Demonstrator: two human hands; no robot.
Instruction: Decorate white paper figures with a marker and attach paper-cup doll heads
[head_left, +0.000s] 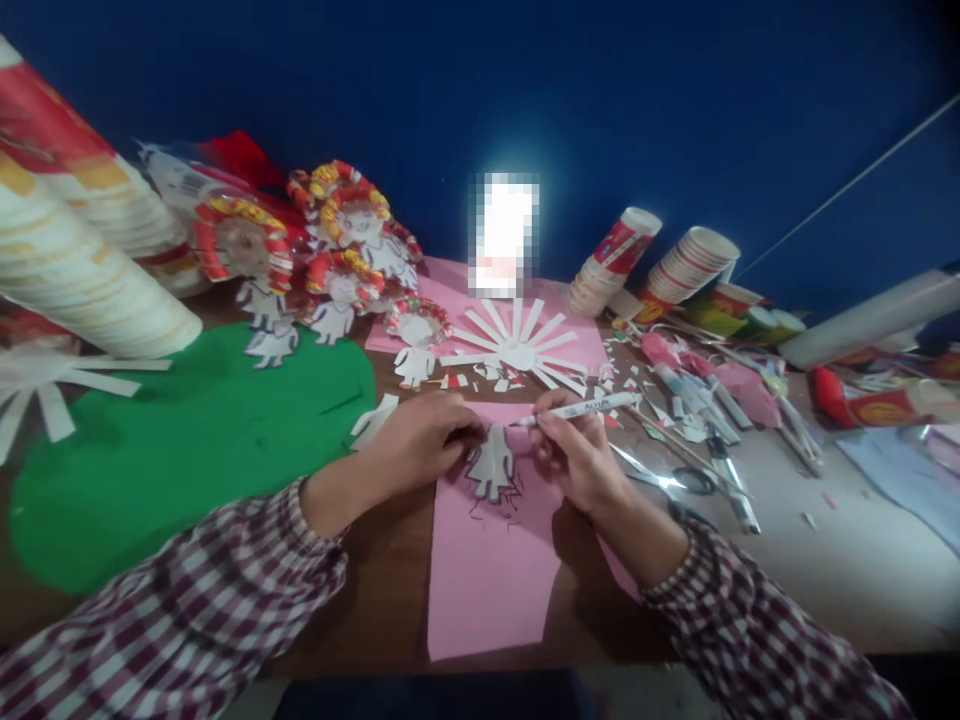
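A small white paper figure cutout (491, 463) lies on a pink sheet of paper (487, 560) in the middle of the brown table. My left hand (420, 440) rests on the sheet with its fingers closed down on the cutout's upper left edge. My right hand (577, 455) is closed round a white marker pen (581, 408). The pen lies almost level, with its tip pointing left at the top of the cutout. Dark pen strokes edge the figure and mark the pink sheet below it.
A green sheet (187, 440) lies at left under stacked paper cups (75, 270). Finished cup-and-paper dolls (341, 250) stand at the back, beside a white sunburst cutout (517, 350). More cups (690, 265), scissors (675, 478), pens and scraps crowd the right.
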